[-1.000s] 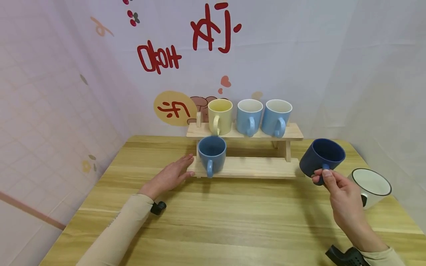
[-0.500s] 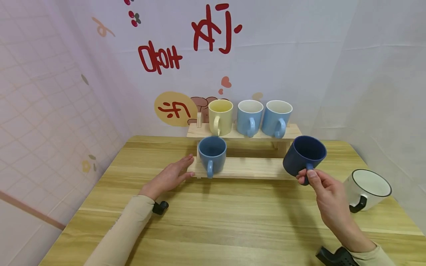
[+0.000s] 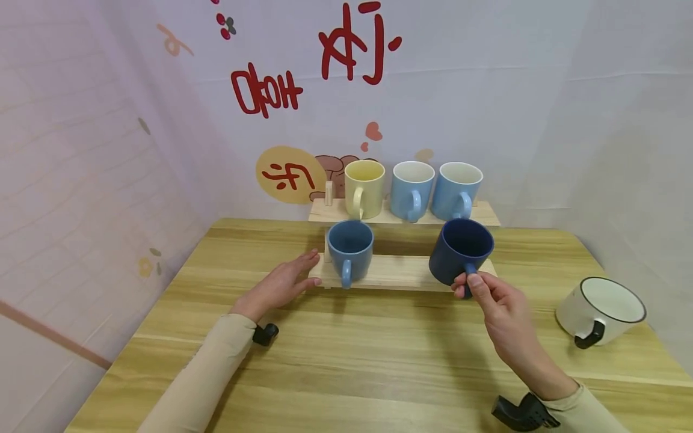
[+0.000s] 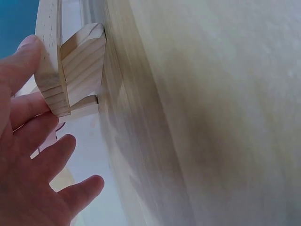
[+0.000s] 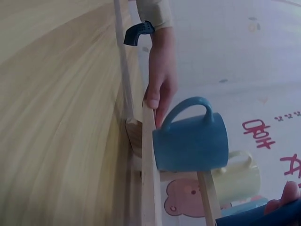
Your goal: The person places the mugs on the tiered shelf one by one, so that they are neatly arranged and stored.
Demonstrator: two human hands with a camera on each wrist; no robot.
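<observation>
In the head view a dark blue mug [image 3: 459,255] tilts over the right part of the lower shelf board [image 3: 400,272]; whether it touches the board I cannot tell. My right hand [image 3: 506,313] pinches its handle between thumb and fingers. At the rack's left end my left hand [image 3: 278,287] rests against the lower board, its fingers spread. The left wrist view shows thumb and index finger touching the board end [image 4: 51,89], the others extended free. Beside that hand, a medium blue mug [image 3: 351,252] stands on the lower board, handle toward me.
The upper shelf [image 3: 403,218] carries a yellow mug [image 3: 365,191] and two light blue mugs, one in the middle [image 3: 412,191] and one on the right [image 3: 455,195]. A white mug [image 3: 598,313] with a black handle is on the table [image 3: 346,367] at right. A printed cloth backdrop [image 3: 487,108] hangs behind.
My right hand has carried the dark blue mug leftward, from beside the rack's right end to over the lower board. The white mug's handle is now uncovered. My left hand stays at the rack.
</observation>
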